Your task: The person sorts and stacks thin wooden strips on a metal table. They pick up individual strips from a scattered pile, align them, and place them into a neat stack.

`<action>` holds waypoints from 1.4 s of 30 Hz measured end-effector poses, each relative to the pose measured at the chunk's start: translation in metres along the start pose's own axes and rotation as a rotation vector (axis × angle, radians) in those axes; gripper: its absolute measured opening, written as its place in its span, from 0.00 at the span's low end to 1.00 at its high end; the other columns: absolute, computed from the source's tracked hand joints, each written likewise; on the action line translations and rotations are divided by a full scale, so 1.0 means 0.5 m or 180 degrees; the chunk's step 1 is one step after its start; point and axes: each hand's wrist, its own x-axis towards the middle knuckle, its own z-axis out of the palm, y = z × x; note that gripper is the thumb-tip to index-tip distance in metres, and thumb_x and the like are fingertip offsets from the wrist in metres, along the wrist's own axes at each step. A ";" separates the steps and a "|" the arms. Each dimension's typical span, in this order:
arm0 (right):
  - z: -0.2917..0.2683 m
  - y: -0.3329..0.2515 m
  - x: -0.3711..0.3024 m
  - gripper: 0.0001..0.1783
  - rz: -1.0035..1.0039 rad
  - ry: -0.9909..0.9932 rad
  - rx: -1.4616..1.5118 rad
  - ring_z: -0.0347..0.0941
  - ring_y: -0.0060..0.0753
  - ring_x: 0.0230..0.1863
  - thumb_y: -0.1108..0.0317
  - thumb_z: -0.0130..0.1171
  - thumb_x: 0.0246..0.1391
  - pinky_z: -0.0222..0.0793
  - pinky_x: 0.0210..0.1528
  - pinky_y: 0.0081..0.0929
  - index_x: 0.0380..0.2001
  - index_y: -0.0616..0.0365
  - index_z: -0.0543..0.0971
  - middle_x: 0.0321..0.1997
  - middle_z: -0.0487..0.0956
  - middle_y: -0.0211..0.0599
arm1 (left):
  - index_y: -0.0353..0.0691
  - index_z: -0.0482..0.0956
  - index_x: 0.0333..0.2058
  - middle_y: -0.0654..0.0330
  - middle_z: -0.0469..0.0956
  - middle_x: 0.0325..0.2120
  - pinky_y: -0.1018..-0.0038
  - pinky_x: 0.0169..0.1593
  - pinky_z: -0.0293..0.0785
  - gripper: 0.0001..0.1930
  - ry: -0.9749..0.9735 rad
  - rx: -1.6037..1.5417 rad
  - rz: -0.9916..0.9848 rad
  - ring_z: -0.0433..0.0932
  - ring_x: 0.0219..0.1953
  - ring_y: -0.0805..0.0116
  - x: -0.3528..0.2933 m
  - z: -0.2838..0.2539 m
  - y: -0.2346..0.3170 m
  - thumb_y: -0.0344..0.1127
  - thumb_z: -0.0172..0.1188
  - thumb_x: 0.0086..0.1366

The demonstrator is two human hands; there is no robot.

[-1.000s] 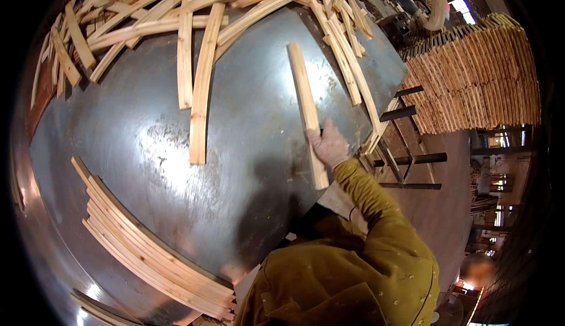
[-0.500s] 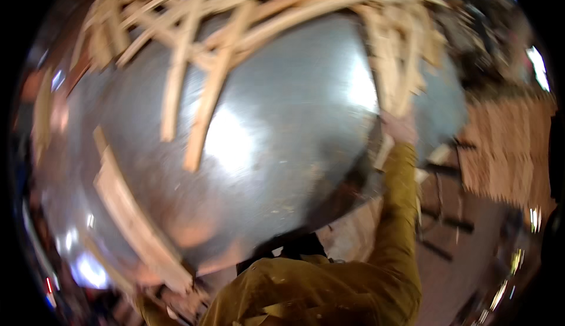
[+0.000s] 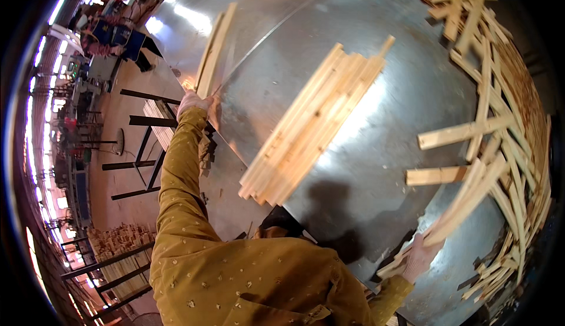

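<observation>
left hand on edge strips, grip unclear, right hand grasping slats, bare tabletop beside stack

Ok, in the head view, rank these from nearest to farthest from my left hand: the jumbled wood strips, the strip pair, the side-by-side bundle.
1. Strip pair, right at your left hand.
2. Side-by-side bundle, near picture centre.
3. Jumbled wood strips, along the right side.

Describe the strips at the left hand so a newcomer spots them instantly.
On the metal table, find the seam. Left of it lie two wooden strips, near ends at the left hand. They form just a pair, unlike the broad row across the seam.
</observation>
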 end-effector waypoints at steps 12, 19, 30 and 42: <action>0.862 -0.887 -0.347 0.47 -0.1007 -0.3095 0.1315 0.61 0.62 0.67 0.50 0.64 0.53 0.59 0.67 0.37 0.68 0.65 0.58 0.66 0.65 0.63 | 0.35 0.69 0.59 0.55 0.81 0.44 0.69 0.51 0.75 0.33 -0.1949 -0.2695 0.1675 0.78 0.47 0.68 0.050 0.067 -0.020 0.45 0.65 0.59; 1.078 -0.807 -0.417 0.17 -0.2236 -0.1814 0.1716 0.74 0.42 0.44 0.64 0.55 0.61 0.71 0.42 0.33 0.51 0.60 0.73 0.43 0.75 0.38 | 0.35 0.69 0.60 0.57 0.75 0.51 0.71 0.53 0.72 0.25 -0.2436 -0.5733 0.0691 0.74 0.50 0.69 0.109 0.250 -0.097 0.39 0.60 0.68; 0.781 -0.714 -0.209 0.26 -0.3728 -0.1432 -0.0117 0.69 0.47 0.44 0.55 0.65 0.49 0.64 0.49 0.47 0.45 0.64 0.74 0.44 0.72 0.45 | 0.37 0.68 0.59 0.57 0.78 0.46 0.64 0.45 0.76 0.24 -0.1753 -0.3412 0.0646 0.78 0.43 0.62 0.405 0.167 -0.195 0.38 0.59 0.68; 0.373 -0.294 0.025 0.51 -0.1492 0.0224 -0.3162 0.56 0.63 0.68 0.37 0.60 0.50 0.52 0.68 0.61 0.70 0.47 0.54 0.67 0.60 0.58 | 0.44 0.62 0.64 0.47 0.63 0.65 0.56 0.68 0.59 0.33 0.0727 -0.1019 0.3293 0.62 0.67 0.54 0.066 0.012 0.108 0.52 0.56 0.65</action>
